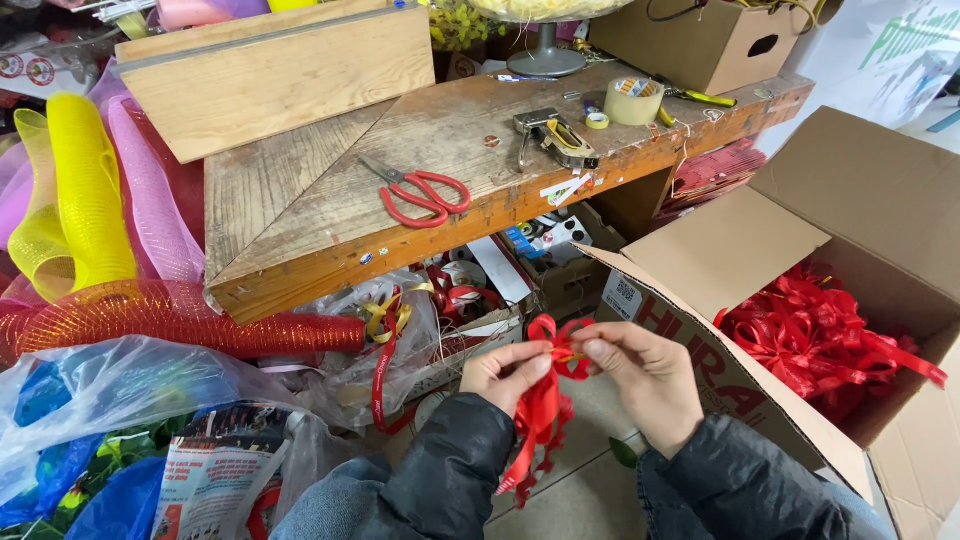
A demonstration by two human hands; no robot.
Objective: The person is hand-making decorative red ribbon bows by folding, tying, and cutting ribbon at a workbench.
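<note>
Hands working red ribbon bow [548, 345] above lap, before wooden workbench [300, 215]. Left hand [506, 372] and right hand [640, 375] both pinching bow's centre, fingertips clamped together, tails hanging. Cardboard box [700, 250] holding finished red bows [815, 335] sitting just right. Tying seemingly underway; cinching knot likely calling for steady pinch.

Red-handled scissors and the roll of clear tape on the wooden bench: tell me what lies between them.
In the head view, a metal stapler lies between the red-handled scissors and the roll of clear tape, with bare wooden bench around it.
</note>
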